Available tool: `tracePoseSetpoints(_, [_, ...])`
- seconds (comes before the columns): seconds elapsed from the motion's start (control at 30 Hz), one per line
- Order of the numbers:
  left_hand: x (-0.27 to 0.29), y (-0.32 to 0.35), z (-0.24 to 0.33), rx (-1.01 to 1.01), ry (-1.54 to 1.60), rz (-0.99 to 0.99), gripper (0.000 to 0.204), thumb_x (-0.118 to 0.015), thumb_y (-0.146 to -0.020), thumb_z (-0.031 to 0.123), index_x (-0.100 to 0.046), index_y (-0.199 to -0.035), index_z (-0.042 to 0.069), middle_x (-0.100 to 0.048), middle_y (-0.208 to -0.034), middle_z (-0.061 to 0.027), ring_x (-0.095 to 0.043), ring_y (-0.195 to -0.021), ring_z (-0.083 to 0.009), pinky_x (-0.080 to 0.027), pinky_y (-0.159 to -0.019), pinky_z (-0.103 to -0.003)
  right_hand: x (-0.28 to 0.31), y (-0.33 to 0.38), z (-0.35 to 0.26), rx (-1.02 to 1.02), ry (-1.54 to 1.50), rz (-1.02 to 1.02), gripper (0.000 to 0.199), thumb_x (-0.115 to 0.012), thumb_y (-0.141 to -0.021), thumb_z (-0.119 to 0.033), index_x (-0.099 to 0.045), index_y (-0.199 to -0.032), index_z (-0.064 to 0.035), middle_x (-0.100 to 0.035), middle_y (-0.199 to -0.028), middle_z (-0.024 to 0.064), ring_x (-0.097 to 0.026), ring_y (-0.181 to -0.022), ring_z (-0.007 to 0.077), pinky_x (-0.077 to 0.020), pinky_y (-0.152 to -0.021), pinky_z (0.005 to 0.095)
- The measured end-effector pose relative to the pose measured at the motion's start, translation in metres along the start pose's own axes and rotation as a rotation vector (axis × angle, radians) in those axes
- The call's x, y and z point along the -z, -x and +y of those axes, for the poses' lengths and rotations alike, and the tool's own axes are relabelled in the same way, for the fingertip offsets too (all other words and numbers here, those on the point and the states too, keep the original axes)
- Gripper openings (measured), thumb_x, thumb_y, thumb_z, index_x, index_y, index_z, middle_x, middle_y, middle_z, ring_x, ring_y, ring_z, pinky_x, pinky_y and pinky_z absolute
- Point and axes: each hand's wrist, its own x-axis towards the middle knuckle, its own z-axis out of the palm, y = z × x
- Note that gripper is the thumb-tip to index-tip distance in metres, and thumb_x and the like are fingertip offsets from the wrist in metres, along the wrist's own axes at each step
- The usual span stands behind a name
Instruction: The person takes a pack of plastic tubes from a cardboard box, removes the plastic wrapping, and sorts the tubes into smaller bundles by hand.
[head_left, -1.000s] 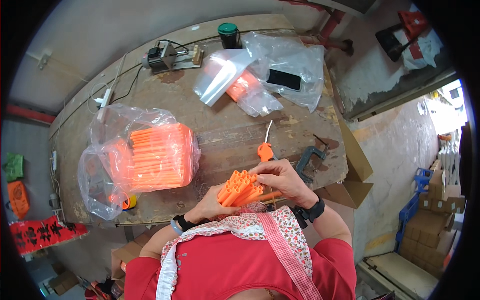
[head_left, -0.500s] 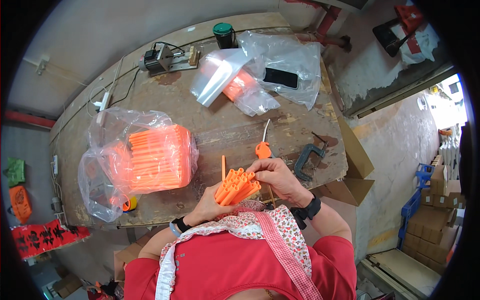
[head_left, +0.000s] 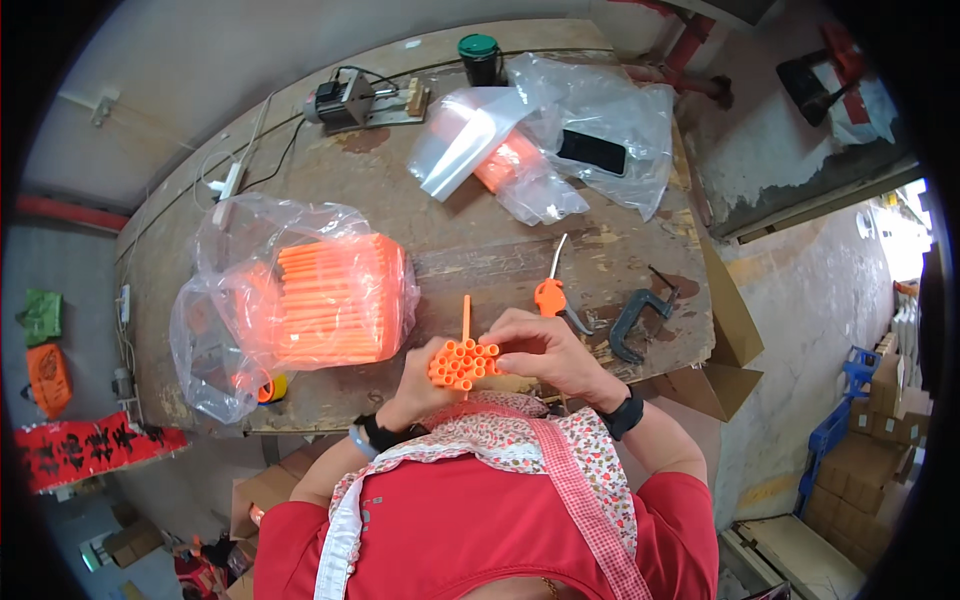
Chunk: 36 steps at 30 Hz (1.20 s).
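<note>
Both my hands hold a small bundle of orange tubes (head_left: 462, 362) end-on in front of my chest, at the near edge of a worn wooden workbench (head_left: 470, 240). My left hand (head_left: 418, 388) cups the bundle from below. My right hand (head_left: 540, 350) closes around its right side. One single orange tube (head_left: 466, 316) sticks up from the bundle toward the bench. A clear plastic bag full of orange tubes (head_left: 325, 298) lies on the bench to the left of my hands.
An orange-handled knife (head_left: 552, 290) and a dark C-clamp (head_left: 636, 320) lie right of my hands. Farther back are crumpled clear bags (head_left: 540, 140), a black phone (head_left: 591, 152), a dark jar with a green lid (head_left: 480, 57) and a small motor device (head_left: 345, 100). Cardboard boxes (head_left: 875, 440) stand at right.
The bundle has turned so the tube ends face the camera, and one tube now stands out above it. My hands stayed at the bench's near edge.
</note>
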Motion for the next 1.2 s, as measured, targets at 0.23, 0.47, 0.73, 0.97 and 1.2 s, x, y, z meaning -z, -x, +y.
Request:
tracePoseSetpoints(0.23, [-0.010, -0.013, -0.071, 0.037, 0.022, 0.209, 0.040, -0.079, -0.069, 0.008, -0.057, -0.102, 0.002, -0.064, -0.088, -0.0082, -0.062, -0.077, -0.0152, -0.050, -0.071, -0.028, 0.005, -0.038, 0.065, -0.031, 0.019, 0.031, 0.029, -0.062, -0.086, 0.001, -0.064, -0.115, -0.0013, -0.054, -0.106, 0.0032, -0.057, -0.097, 0.0114, -0.0488, -0.085, 0.0240])
tracePoseSetpoints(0.47, [-0.013, -0.016, -0.063, 0.090, 0.076, 0.247, 0.033, -0.078, -0.073, 0.012, -0.060, -0.099, 0.001, -0.060, -0.090, -0.0063, -0.061, -0.079, -0.0169, -0.049, -0.068, -0.028, 0.009, -0.043, 0.073, -0.076, 0.006, 0.073, 0.027, -0.061, -0.086, 0.000, -0.065, -0.113, -0.0008, -0.055, -0.106, 0.0032, -0.057, -0.097, 0.0115, -0.0473, -0.086, 0.0237])
tracePoseSetpoints(0.73, [-0.014, -0.017, -0.064, 0.073, 0.023, 0.238, 0.035, -0.078, -0.072, 0.013, -0.057, -0.099, 0.003, -0.061, -0.087, -0.0057, -0.061, -0.076, -0.0157, -0.049, -0.068, -0.028, 0.009, -0.042, 0.073, -0.100, -0.028, 0.108, 0.025, -0.062, -0.086, -0.002, -0.066, -0.111, -0.0007, -0.055, -0.102, 0.0018, -0.056, -0.095, 0.0098, -0.0459, -0.084, 0.0229])
tracePoseSetpoints(0.97, [-0.014, -0.016, -0.065, 0.076, 0.005, 0.227, 0.039, -0.079, -0.068, 0.009, -0.055, -0.099, 0.002, -0.062, -0.087, -0.0071, -0.063, -0.077, -0.0182, -0.050, -0.069, -0.028, 0.008, -0.042, 0.068, -0.113, -0.003, 0.161, 0.021, -0.062, -0.086, -0.006, -0.069, -0.104, 0.0004, -0.058, -0.096, 0.0016, -0.055, -0.089, 0.0086, -0.0436, -0.080, 0.0227])
tracePoseSetpoints(1.2, [-0.014, -0.018, -0.066, 0.053, -0.045, 0.204, 0.040, -0.079, -0.068, 0.006, -0.056, -0.100, 0.002, -0.064, -0.089, -0.0083, -0.064, -0.080, -0.0196, -0.051, -0.072, -0.029, 0.015, -0.041, 0.077, -0.117, -0.045, 0.168, 0.021, -0.057, -0.087, -0.005, -0.068, -0.103, 0.0017, -0.059, -0.096, 0.0024, -0.054, -0.090, 0.0101, -0.0420, -0.082, 0.0239])
